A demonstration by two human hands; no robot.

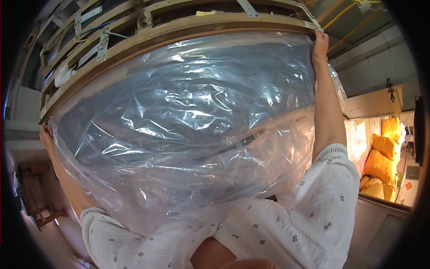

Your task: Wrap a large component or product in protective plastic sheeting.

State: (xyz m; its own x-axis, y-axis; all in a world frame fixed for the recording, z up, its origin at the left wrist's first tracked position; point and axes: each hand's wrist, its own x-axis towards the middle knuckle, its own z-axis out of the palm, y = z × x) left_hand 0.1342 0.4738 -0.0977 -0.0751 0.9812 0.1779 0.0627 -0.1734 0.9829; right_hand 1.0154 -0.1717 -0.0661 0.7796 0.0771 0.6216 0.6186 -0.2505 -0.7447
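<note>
A large dark grey-blue padded-looking piece (188, 89) fills the middle, covered by loose, shiny clear plastic sheeting (197, 184). Along its far edge runs a slatted wooden frame (201, 28) with pale metal brackets. Both my arms stretch out to its two ends. My left hand (46, 136) is closed at the left end, where the plastic meets the frame's lower corner; part of its fingers is hidden. At the far right corner, my right hand (320, 45) is wrapped around the edge of the frame and plastic. The sheeting hangs down toward my chest.
On the right, a wooden board (374, 102) sits above a lit opening with yellow stuffed bundles (383, 157). A brown wooden stand (38, 193) is at the lower left. Yellow cables (342, 15) hang by the tiled wall (376, 60) at the upper right.
</note>
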